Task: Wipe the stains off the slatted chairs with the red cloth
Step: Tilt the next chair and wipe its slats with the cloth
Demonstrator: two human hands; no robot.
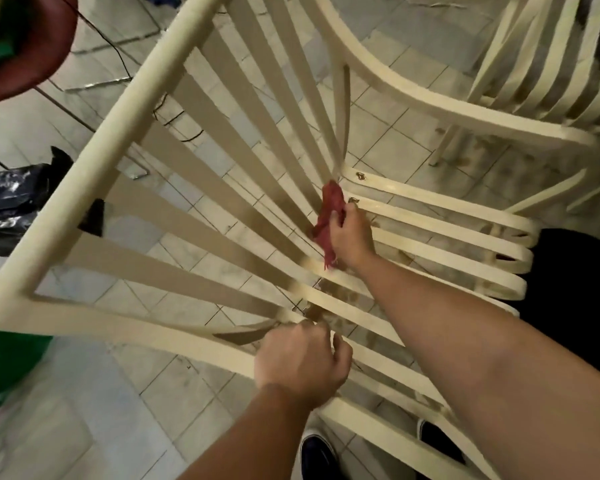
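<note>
- Far left, a black bag [11,202] and a green bin [7,365] sit on the floor close to the chair back; if the frame tips that way it could knock them.
- The left hand [300,362] has its grip closed round the chair's side rail, steadying the slatted chair [125,126]. If that loosens, the tilted chair may swing.
- The right hand [352,237] is clamped on the red cloth [329,216], pressed where back slats meet seat. Brown stains [340,292] lie nearer, easily missed.
- A second chair [541,64] stands close on the right; a hard stroke could bump it.
</note>
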